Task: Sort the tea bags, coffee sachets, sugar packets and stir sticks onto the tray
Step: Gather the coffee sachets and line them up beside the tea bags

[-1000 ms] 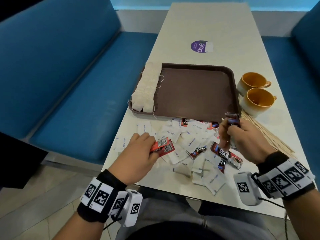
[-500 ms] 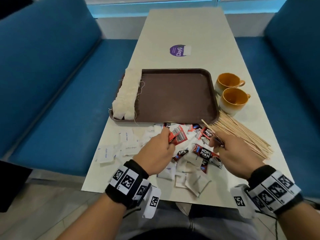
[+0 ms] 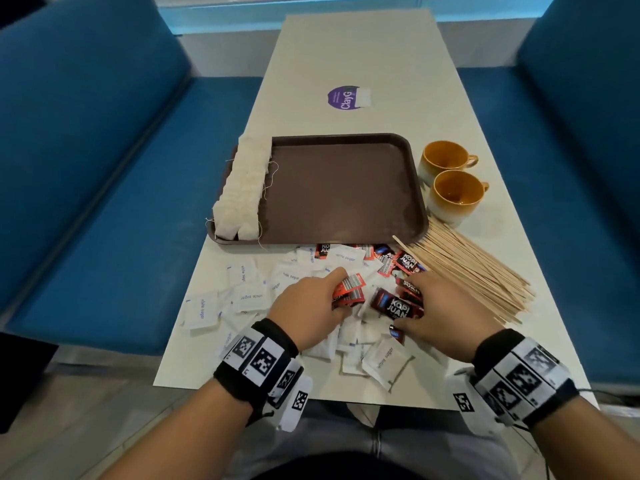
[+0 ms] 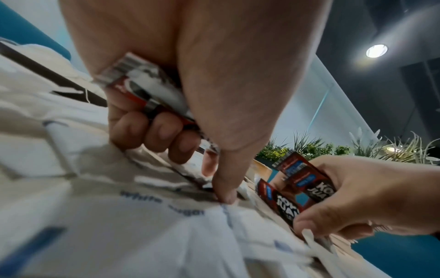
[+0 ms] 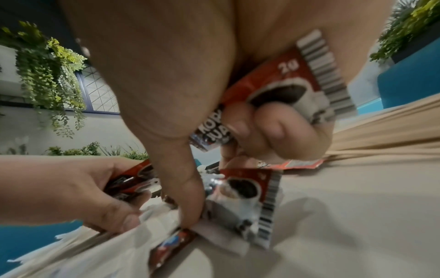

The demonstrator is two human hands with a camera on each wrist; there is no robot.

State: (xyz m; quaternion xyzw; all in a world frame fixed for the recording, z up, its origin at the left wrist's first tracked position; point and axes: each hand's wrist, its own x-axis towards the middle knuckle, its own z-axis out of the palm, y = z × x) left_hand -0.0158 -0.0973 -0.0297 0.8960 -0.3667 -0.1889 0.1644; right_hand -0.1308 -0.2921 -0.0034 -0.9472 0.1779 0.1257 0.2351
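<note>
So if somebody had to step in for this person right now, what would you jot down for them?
Left hand: grips a few coffee sachets, low over the pile.
Right hand: grips more coffee sachets, thumb down on another in the pile.
Tray: tea bags lined along its left edge; that part is done.
Left to do: the held and loose coffee sachets, the sugar packets scattered on the table, and the stir sticks lying right of the tray.
</note>
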